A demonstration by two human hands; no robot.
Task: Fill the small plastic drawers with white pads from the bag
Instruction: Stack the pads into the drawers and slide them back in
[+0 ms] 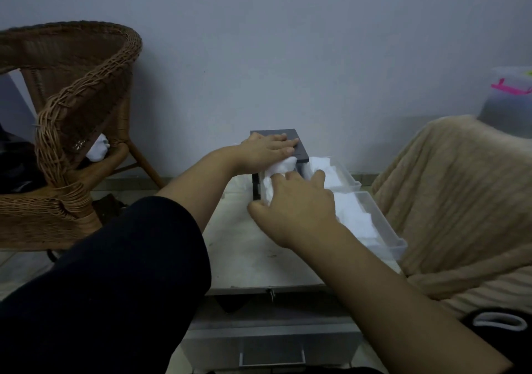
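Note:
A small grey drawer cabinet (300, 155) stands at the far end of a pale table (244, 247). My left hand (267, 150) lies flat on its top, fingers together. My right hand (299, 206) is closed on a wad of white pads (280, 169) at the cabinet's front opening. Two clear plastic drawers lie out on the table to the right: the far drawer (345, 176) and the near drawer (383, 227), both holding white pads (357, 215). No bag shows.
A wicker chair (74, 132) stands to the left with a white cloth on its seat. A beige blanket (460, 201) covers a seat at right, with a clear storage box (509, 97) behind it. A metal drawer handle (272, 356) sits under the table's near edge.

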